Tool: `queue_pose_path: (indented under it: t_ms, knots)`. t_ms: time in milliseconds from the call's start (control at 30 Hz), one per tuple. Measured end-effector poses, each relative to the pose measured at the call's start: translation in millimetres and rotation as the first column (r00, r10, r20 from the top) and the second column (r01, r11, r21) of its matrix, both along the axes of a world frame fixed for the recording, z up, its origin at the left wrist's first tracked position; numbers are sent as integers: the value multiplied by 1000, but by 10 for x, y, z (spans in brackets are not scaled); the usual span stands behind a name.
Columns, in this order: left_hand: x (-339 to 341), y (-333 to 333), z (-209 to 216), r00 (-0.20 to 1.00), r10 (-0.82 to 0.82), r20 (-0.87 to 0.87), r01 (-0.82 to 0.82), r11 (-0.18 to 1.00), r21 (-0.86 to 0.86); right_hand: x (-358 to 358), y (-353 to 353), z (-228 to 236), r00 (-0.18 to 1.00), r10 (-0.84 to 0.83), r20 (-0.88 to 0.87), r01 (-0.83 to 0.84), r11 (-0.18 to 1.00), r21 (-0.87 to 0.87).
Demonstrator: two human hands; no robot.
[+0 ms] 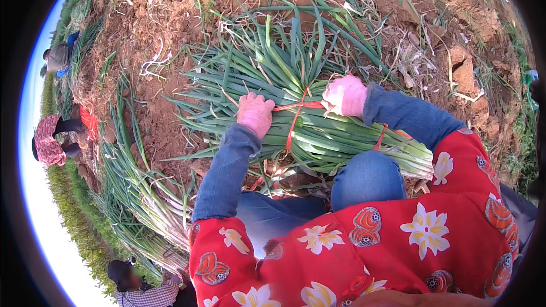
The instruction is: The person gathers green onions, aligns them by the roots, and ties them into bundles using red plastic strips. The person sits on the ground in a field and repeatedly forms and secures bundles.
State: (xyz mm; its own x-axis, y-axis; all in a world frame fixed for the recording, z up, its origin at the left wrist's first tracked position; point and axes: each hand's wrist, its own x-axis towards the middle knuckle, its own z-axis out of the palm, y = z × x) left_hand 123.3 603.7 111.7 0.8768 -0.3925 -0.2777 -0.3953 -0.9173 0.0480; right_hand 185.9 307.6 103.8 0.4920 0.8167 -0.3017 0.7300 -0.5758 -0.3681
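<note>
A large bundle of green onions [335, 139] lies across the soil in front of me, green leaves to the far left and white ends to the right. Red twine [298, 105] wraps around its leafy part and crosses on top. My left hand [255, 113], in a pink glove, is closed on one end of the twine. The other end runs to my right hand [346, 95], also gloved in pink and closed. The twine looks taut between them. A second red tie [381, 136] circles the bundle near the white ends. My denim-covered knee [368, 179] rests against the bundle.
More green onions [148, 199] lie in piles at the left. Loose leaves litter the reddish soil [153, 34]. A person in a checked sleeve [148, 295] is at the lower left, and other people [51, 139] are farther off.
</note>
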Motion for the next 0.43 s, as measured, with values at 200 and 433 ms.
queue_pose_path:
  t_ms: [200,433]
  knots:
    - [-345,245,325,873,219,436,-192,976,-106,-36,-873,-26,838,-500,-217,539,821,189]
    - [-1222,-288,584,892,378,247,-229,850,-473,-548,-2049,-373,688,-707,-164,570,666,-482]
